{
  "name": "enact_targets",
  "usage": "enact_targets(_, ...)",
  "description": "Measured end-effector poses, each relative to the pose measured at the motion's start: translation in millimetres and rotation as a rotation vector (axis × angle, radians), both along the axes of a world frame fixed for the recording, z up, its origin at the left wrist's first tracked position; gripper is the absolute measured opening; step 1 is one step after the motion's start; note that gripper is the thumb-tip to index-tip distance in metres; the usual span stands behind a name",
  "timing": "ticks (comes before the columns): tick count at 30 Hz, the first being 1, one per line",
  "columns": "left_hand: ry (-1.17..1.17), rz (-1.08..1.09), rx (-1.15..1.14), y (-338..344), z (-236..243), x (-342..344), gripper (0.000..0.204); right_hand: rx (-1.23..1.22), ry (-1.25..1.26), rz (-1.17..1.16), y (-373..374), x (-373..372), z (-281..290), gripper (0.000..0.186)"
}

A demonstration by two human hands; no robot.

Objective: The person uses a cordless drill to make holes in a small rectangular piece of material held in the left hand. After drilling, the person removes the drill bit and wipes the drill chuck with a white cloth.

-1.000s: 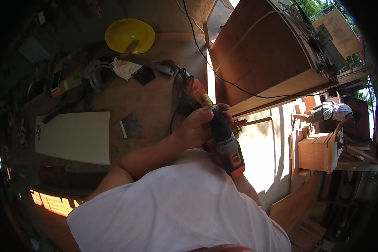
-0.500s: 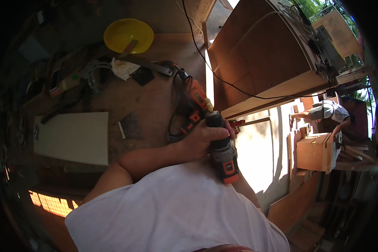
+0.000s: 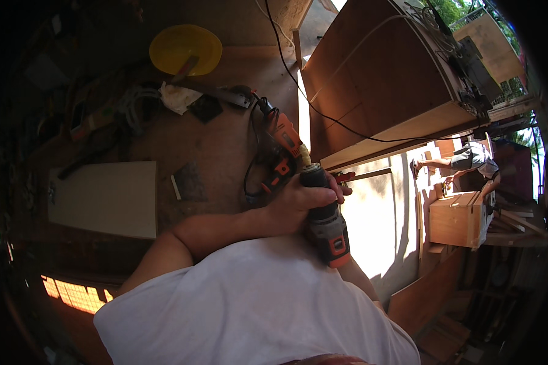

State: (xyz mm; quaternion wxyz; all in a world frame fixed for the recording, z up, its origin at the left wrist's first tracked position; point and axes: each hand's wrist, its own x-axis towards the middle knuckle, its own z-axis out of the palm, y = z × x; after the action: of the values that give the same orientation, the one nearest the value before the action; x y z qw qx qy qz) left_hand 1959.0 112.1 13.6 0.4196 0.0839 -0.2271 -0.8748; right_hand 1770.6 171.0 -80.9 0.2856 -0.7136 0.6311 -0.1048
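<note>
My left hand (image 3: 301,201) is closed around the black front end of an orange-and-black cordless drill (image 3: 330,228), its thumb across the top. The drill points away from me, close to my white shirt. A short pale-gold piece (image 3: 305,156) shows at its tip; I cannot make out whether it is a bit in the chuck. My right forearm (image 3: 358,278) reaches up behind the drill's rear end; the drill hides my right hand and its fingers. Just beyond my left hand, a second orange power tool (image 3: 284,134) with a black cord lies on the wooden workbench (image 3: 219,176).
A yellow hard hat-like bowl (image 3: 186,48), a handsaw (image 3: 216,92), and a pale board (image 3: 106,198) lie on the bench. A large brown wooden cabinet (image 3: 371,79) stands at right, a black cable across it. Farther right, a person (image 3: 478,159) bends over a wooden box (image 3: 453,222).
The drill has shifted very slightly right and down, with my left hand still around it. The person at far right has changed arm and leg position.
</note>
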Motion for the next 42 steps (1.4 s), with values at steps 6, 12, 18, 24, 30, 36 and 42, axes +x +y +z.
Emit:
enact_targets(6,0.038,-0.036,-0.036,-2.2,-2.7,0.7,0.025,0.009,0.075,0.036,1.0,-2.5,-1.3,0.032)
enact_targets(12,0.114,-0.033,-0.022,-4.7,-11.7,4.7,0.048,0.035,0.201,0.084,4.5,-9.6,-6.8,0.032)
enact_targets(18,0.31,0.06,0.051,-18.5,-32.5,15.6,0.049,0.1,0.361,0.118,13.9,-33.1,-41.9,0.033)
enact_targets(24,0.275,0.1,0.051,-33.3,-45.8,28.9,0.029,-0.068,0.274,0.15,8.4,3.6,24.8,0.037)
enact_targets(30,0.277,0.149,0.074,-34.6,-36.3,31.6,0.016,-0.034,0.115,0.13,11.4,-12.7,2.4,0.04)
enact_targets(36,0.337,0.175,0.044,-43.1,-41.7,29.1,0.022,0.103,-0.266,-0.101,16.5,-26.1,-32.6,0.034)
enact_targets(42,0.303,0.286,0.113,-48.2,-26.2,40.2,0.016,-0.107,0.203,0.134,9.9,-15.2,-9.8,0.015)
